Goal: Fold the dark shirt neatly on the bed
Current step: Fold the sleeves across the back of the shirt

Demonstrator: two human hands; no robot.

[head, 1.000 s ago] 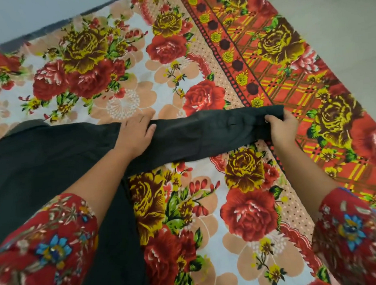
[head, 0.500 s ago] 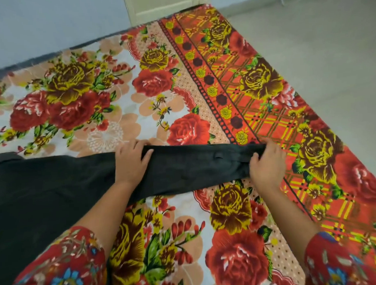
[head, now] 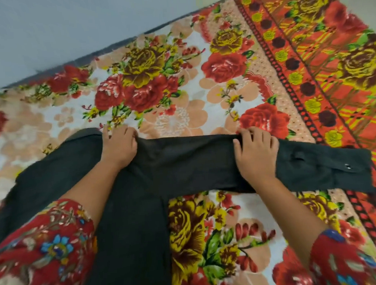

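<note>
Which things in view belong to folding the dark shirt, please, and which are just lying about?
Belongs to the job: dark shirt; its outstretched sleeve; left hand pressing near the shoulder; right hand on the sleeve; floral bed cover beneath.

Just there: grey wall behind the bed; the person's floral sleeves.

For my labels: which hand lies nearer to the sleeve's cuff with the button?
The right hand, resting midway along the sleeve; the left hand rests farther away, at the shoulder of the dark shirt.
</note>
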